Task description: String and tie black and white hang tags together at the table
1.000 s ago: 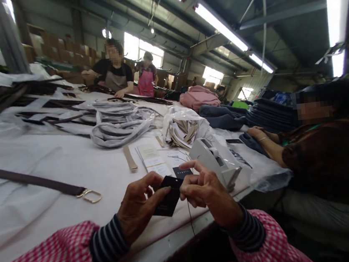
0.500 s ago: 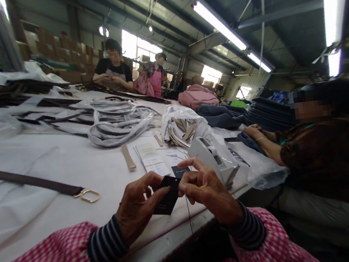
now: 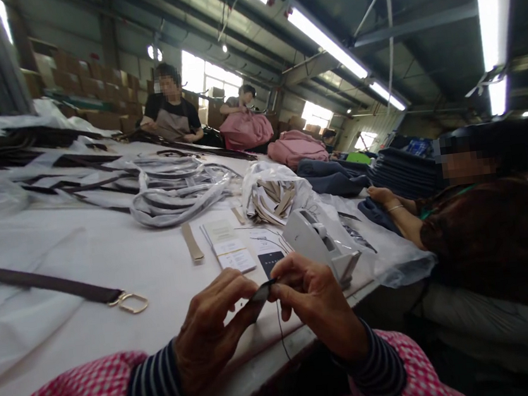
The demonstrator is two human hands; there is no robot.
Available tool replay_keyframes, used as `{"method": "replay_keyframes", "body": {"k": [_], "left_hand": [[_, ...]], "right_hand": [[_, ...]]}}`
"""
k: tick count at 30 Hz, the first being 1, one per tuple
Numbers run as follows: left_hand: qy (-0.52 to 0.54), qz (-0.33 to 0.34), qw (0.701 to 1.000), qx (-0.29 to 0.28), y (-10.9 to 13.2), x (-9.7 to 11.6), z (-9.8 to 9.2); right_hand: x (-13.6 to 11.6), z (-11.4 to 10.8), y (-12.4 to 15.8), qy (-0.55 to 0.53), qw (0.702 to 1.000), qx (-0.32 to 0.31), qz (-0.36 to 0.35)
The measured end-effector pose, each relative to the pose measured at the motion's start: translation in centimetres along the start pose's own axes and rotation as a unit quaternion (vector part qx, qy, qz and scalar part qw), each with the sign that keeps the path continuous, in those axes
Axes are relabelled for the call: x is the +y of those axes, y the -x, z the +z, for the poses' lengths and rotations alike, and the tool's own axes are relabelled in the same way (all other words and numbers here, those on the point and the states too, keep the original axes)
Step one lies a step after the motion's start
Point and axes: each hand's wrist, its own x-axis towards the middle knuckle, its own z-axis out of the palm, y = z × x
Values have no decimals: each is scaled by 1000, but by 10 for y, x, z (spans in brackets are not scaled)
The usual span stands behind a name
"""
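My left hand (image 3: 212, 328) and my right hand (image 3: 316, 300) meet over the near edge of the white table (image 3: 61, 259), both pinching a small black hang tag (image 3: 260, 295) seen almost edge-on. A thin dark thread (image 3: 280, 329) hangs down from the tag. Just beyond my hands lie a stack of paper tags (image 3: 229, 246) and another black tag (image 3: 271, 262). To the right of them stands a white tape dispenser (image 3: 319, 239). A brown belt with a gold buckle (image 3: 130, 301) lies to the left.
A bundle of wrapped belts (image 3: 177, 189) and a plastic bag of tan strips (image 3: 276, 196) sit mid-table. A person in brown (image 3: 486, 223) sits at the right by folded dark garments (image 3: 399, 173). Two more people work at the far end, near pink bags (image 3: 296, 146).
The black tag has turned from face-on to nearly edge-on between my fingers. My right index finger has curled down. A far worker now holds up a pink bag.
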Motion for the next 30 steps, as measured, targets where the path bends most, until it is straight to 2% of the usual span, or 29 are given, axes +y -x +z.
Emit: {"method": "replay_keyframes", "body": {"k": [2, 8, 12, 14, 19, 26, 30], "left_hand": [[41, -20, 998, -35, -1, 5, -2], [133, -160, 972, -110, -8, 18, -4], [194, -171, 953, -156, -13, 15, -3], [214, -177, 947, -159, -14, 13, -3], [166, -120, 969, -137, -14, 10, -4], [108, -76, 980, -151, -14, 10, -8], [53, -41, 985, -157, -10, 10, -8]], "right_hand": [[2, -2, 6, -1, 1000, 9, 1], [3, -4, 30, 17, 1000, -1, 19], [6, 0, 38, 44, 999, -20, 10], [7, 1, 38, 42, 999, -23, 6], [8, 2, 34, 12, 1000, -23, 12], [5, 0, 32, -3, 999, -35, 33], [2, -2, 32, 33, 998, -41, 28]]}}
